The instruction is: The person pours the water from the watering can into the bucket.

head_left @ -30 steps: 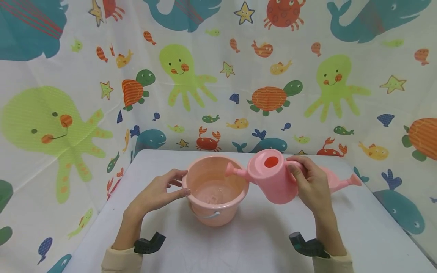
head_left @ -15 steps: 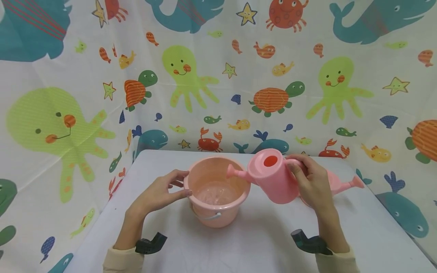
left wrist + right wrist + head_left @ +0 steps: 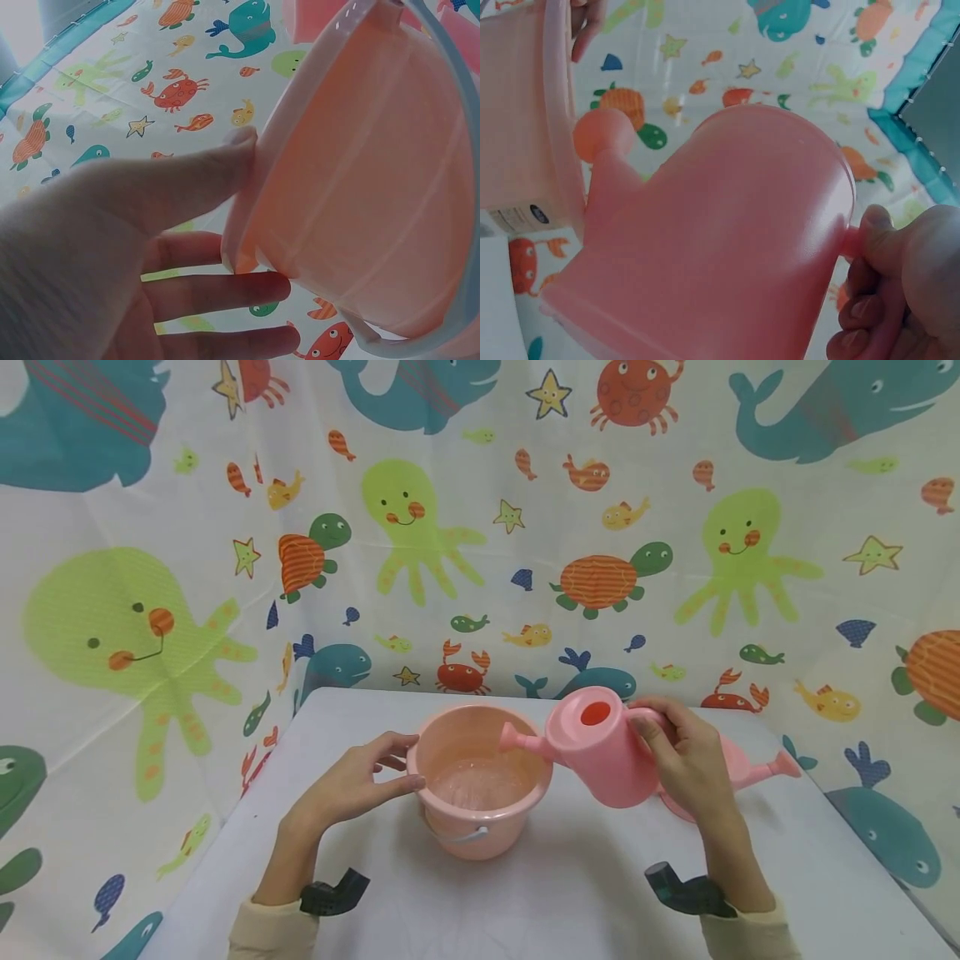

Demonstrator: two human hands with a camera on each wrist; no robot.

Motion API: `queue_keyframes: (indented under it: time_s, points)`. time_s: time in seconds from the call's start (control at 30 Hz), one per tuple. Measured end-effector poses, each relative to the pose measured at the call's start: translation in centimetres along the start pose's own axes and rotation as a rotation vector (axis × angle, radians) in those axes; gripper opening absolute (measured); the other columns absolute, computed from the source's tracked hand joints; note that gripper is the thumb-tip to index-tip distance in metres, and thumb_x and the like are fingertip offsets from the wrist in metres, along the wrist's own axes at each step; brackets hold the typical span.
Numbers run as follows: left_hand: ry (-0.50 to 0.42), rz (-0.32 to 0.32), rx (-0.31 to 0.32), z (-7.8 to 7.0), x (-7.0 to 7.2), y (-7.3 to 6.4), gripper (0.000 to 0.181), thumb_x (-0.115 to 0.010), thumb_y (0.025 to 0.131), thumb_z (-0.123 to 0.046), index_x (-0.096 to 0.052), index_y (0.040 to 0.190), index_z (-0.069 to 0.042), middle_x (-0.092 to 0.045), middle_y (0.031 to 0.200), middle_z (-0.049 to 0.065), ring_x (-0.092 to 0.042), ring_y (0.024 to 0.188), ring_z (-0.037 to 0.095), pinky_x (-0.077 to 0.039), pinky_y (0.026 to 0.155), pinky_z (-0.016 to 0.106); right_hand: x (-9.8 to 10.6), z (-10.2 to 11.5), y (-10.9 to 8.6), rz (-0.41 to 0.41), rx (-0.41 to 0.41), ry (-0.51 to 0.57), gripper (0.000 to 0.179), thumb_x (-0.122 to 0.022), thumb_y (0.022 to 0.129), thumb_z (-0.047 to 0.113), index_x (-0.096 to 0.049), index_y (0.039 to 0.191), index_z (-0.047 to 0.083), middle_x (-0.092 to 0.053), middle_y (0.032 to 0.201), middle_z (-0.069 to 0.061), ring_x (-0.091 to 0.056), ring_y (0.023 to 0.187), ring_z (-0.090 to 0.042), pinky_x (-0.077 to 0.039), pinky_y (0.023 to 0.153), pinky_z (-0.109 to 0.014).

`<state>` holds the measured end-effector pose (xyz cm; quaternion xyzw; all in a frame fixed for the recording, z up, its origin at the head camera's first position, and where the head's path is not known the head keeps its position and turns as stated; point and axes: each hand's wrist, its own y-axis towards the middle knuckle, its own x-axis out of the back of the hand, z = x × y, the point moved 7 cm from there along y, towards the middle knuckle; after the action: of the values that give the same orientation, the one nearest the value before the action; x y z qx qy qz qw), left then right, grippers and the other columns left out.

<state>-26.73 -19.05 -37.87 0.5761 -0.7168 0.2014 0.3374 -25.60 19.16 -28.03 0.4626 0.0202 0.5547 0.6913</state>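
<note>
A light pink bucket (image 3: 495, 839) stands on the table with rippled water (image 3: 476, 785) inside. My left hand (image 3: 348, 787) rests at its left rim, thumb and index finger apart and touching the edge. The left wrist view shows the other fingers (image 3: 217, 296) nearly straight below the rim. With my right hand (image 3: 686, 756) I grip the handle (image 3: 889, 319) of a pink watering can (image 3: 603, 756), held up and tilted left. Its spout (image 3: 517, 737) reaches over the bucket's right rim. Any stream from the spout is too faint to make out.
A second pink watering can (image 3: 738, 764) stands behind my right hand, partly hidden, its spout pointing right. The white table (image 3: 360, 902) meets a hanging cloth (image 3: 465, 568) with sea animals at the back. The bucket's white handle (image 3: 468, 835) hangs down in front.
The whole head view has shifted slightly to the right. Ripples in the bucket's water differ from frame to frame. Both hands, the bucket and the held watering can keep nearly the same places.
</note>
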Motion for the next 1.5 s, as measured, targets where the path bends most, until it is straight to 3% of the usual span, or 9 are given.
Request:
queue_keyframes:
  time_s: [0.73,1.5]
  points:
    - [0.012,-0.004,0.002,-0.01,-0.05,-0.04,0.072,-0.071,0.085,-0.058,-0.051,0.142,-0.019,-0.065,0.134,0.002,-0.062,0.120,0.023,-0.052,0.100,0.054,0.03,0.27,0.46,0.038,0.026,-0.011,0.025,-0.068,0.094,0.009,-0.066,0.117,-0.001,-0.072,0.105,-0.016,-0.055,0.088,0.014,-0.047,0.079,-0.002]
    - [-0.005,-0.003,-0.002,-0.05,-0.08,0.07,0.068,-0.071,0.085,-0.056,-0.054,0.140,-0.020,-0.066,0.131,0.000,-0.063,0.119,0.022,-0.050,0.103,0.056,0.04,0.36,0.77,0.084,0.055,-0.024,0.026,-0.069,0.093,0.010,-0.066,0.118,0.001,-0.072,0.105,-0.014,-0.056,0.088,0.011,-0.048,0.078,-0.003]
